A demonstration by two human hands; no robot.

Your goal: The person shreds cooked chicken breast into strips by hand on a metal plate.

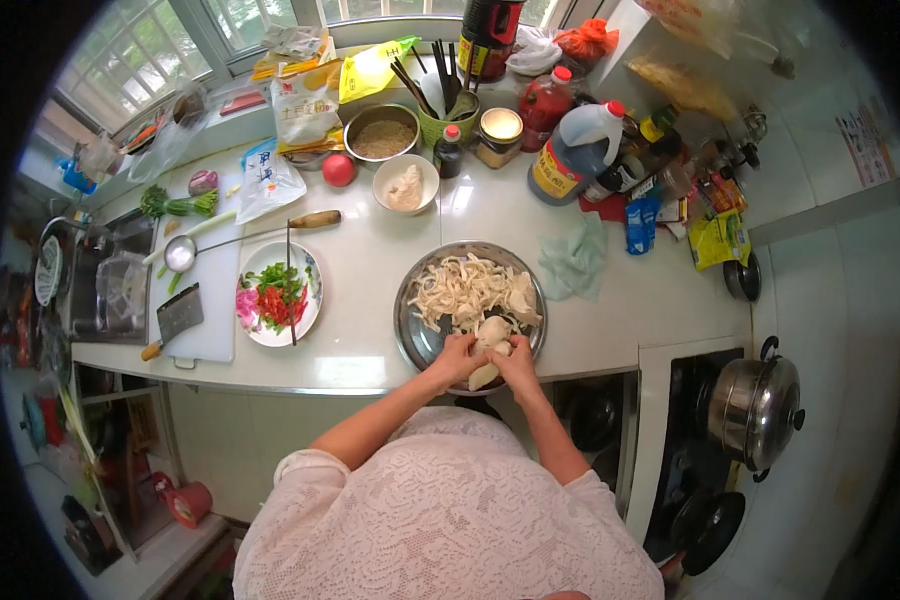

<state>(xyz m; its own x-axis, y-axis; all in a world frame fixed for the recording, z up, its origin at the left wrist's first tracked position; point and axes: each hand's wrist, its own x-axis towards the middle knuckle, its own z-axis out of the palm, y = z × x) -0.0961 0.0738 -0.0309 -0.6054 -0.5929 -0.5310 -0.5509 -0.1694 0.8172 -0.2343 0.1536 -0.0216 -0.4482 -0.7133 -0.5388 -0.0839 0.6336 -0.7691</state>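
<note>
A round metal basin point(401, 300) stands near the counter's front edge. Pale torn strips point(460, 283) that look like oyster mushroom fill its far side. Over the near rim, my left hand point(456, 358) and my right hand point(516, 361) pinch a pale, smooth oyster mushroom piece point(493, 333) from both sides. The fingertips of both hands are close together on it. Another pale piece point(483, 377) shows below the fingers; whether it is joined to the upper one, I cannot tell. The basin's dark bare bottom shows to the left of my hands.
Left of the basin is a plate point(310, 325) of chopped peppers with chopsticks across it. A cleaver point(179, 313) and a ladle point(181, 253) lie on the cutting board point(218, 340). A green cloth point(574, 258) lies right; bottles, a bowl point(380, 187) and a large jug point(575, 150) stand behind.
</note>
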